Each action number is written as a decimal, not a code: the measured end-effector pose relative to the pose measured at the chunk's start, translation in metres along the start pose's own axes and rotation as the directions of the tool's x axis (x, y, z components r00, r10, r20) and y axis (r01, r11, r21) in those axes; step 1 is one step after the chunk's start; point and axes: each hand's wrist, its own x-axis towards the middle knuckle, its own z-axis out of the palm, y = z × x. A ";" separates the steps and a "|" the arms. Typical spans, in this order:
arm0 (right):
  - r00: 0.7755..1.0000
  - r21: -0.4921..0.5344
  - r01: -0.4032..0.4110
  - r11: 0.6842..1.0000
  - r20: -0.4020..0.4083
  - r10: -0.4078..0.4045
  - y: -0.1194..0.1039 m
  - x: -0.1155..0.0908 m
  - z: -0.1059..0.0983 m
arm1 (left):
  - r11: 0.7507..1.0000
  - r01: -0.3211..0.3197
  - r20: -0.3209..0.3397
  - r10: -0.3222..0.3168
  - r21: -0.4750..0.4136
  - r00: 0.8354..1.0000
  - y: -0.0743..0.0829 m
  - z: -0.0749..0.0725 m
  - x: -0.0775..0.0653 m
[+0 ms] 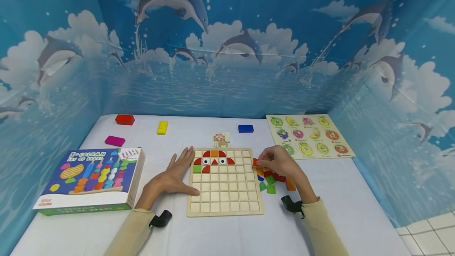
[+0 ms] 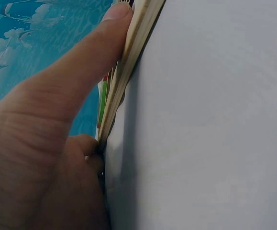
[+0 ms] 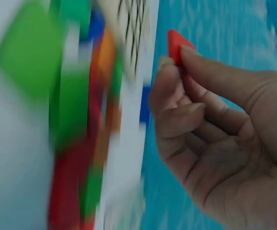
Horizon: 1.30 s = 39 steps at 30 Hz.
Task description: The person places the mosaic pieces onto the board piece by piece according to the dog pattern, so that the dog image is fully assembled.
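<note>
A wooden grid board [image 1: 229, 197] lies in the middle of the table. Its upper left cells hold red pieces, two eye tiles, an orange tile [image 1: 214, 153] and a green tile [image 1: 197, 168]. My left hand [image 1: 170, 179] rests spread along the board's left side, its thumb on the edge; the left wrist view shows that thumb [image 2: 88, 62] up close. Beside the upper right corner, my right hand [image 1: 281, 163] pinches a small red tile [image 3: 175, 44] between thumb and index finger. Under that hand is a pile of loose tiles [image 1: 271, 189] in green, red, orange and blue.
A small picture card [image 1: 222, 140] touches or nearly touches the board's top edge. A boxed toy [image 1: 90, 181] lies left, a fruit puzzle board [image 1: 309, 136] back right. Red [image 1: 125, 119], magenta [image 1: 115, 141], yellow [image 1: 162, 127] and blue [image 1: 245, 128] blocks lie toward the back.
</note>
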 end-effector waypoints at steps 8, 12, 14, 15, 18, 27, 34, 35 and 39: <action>0.985 0.130 0.152 0.980 0.062 -0.161 -0.042 0.013 0.053 | 1.000 0.013 0.001 -0.013 0.008 1.000 0.003 0.000 -0.001; 0.987 0.066 0.160 0.985 0.019 -0.161 -0.048 0.021 0.071 | 0.999 -0.015 0.002 0.015 -0.031 1.000 0.008 -0.002 -0.001; 0.987 0.019 0.159 0.987 -0.004 -0.159 -0.049 0.025 0.077 | 0.999 -0.026 0.004 0.026 -0.040 1.000 0.010 -0.002 -0.002; 0.988 0.000 0.154 0.988 -0.012 -0.154 -0.050 0.026 0.080 | 0.998 -0.035 0.001 0.035 -0.047 0.999 0.012 -0.003 -0.002; 0.989 -0.046 0.140 0.989 -0.034 -0.142 -0.052 0.029 0.084 | 0.998 -0.034 0.004 0.034 -0.044 0.999 0.014 -0.005 -0.004; 0.988 -0.041 0.152 0.988 0.004 -0.152 -0.057 0.029 0.088 | 0.999 -0.012 0.004 0.012 -0.035 1.000 0.011 -0.006 -0.005; 0.981 -0.036 0.195 0.980 0.023 -0.194 -0.054 0.028 0.086 | 0.998 -0.031 -0.016 0.030 -0.052 0.999 0.004 -0.001 -0.004; 0.977 -0.030 0.210 0.977 0.028 -0.209 -0.053 0.027 0.083 | 0.999 -0.027 -0.016 0.027 -0.043 1.000 0.004 -0.001 -0.004; 0.964 0.002 0.261 0.965 0.052 -0.261 -0.043 0.025 0.068 | 1.000 -0.006 -0.006 0.006 -0.001 1.000 0.005 -0.001 -0.002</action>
